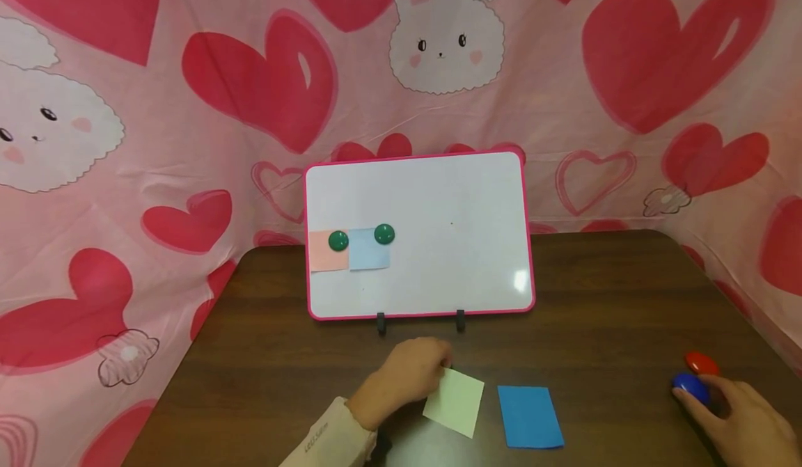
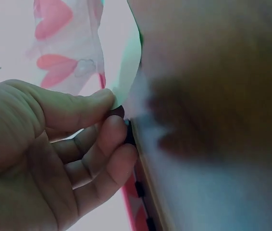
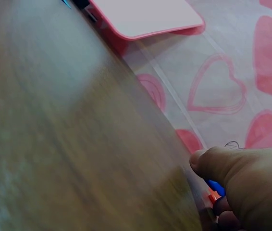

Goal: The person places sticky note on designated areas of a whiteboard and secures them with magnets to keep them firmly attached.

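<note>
My left hand [image 1: 407, 373] pinches a pale green sticky note [image 1: 456, 403] by its upper left corner, over the front of the table. In the left wrist view the note [image 2: 121, 53] curves up from between thumb and forefinger. At the far right, my right hand [image 1: 742, 418] has thumb and fingers round a blue round magnet [image 1: 691, 388]. Just behind it lies a red round magnet [image 1: 702, 363]. In the right wrist view the hand [image 3: 251, 187] hides most of the blue magnet [image 3: 216, 187].
A whiteboard [image 1: 438, 195] with a pink frame stands on black feet at the back. Two green magnets [image 1: 338, 241] hold an orange note [image 1: 328, 258] and a light blue note [image 1: 368, 255] on its left side. A blue sticky note [image 1: 530, 417] lies on the brown table [image 1: 250, 383].
</note>
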`<action>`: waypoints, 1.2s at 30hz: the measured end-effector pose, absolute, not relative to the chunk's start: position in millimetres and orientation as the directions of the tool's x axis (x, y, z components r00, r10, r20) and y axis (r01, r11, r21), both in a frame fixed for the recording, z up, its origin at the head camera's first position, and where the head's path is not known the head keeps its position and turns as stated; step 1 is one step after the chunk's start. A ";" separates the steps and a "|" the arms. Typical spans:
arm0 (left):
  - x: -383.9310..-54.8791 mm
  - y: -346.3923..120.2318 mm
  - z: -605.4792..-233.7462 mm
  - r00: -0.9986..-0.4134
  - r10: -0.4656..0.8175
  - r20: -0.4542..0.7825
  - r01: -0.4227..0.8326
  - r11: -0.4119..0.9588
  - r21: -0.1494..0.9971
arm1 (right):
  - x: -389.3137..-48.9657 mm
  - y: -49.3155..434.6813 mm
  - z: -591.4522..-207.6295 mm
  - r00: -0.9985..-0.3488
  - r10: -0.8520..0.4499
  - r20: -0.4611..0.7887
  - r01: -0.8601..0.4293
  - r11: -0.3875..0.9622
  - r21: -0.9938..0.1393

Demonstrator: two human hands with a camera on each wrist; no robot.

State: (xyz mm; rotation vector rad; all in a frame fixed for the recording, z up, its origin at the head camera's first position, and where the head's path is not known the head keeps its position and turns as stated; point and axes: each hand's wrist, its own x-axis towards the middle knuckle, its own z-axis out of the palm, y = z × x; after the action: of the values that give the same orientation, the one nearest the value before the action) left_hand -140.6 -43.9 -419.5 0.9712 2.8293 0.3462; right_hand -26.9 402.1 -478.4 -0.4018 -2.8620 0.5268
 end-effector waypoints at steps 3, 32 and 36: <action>-145.5 -46.7 -418.1 -0.789 0.614 -0.033 0.585 0.766 0.268 | -26.6 401.8 -476.4 -0.943 0.301 0.140 0.229 0.896 -0.381; -188.6 -83.5 -397.2 -0.828 0.542 0.145 0.539 0.696 0.474 | -25.6 401.6 -473.1 -0.951 0.284 0.125 0.214 0.892 -0.399; -194.2 -88.3 -395.6 -0.860 0.494 0.131 0.491 0.727 0.480 | -26.0 401.4 -474.5 -0.953 0.279 0.122 0.211 0.893 -0.397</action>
State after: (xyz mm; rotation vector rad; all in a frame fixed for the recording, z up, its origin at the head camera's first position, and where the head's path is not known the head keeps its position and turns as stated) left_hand -194.2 -88.3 -395.6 0.8307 2.9139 0.8082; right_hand -26.0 401.4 -474.5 -0.3764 -2.8845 0.5758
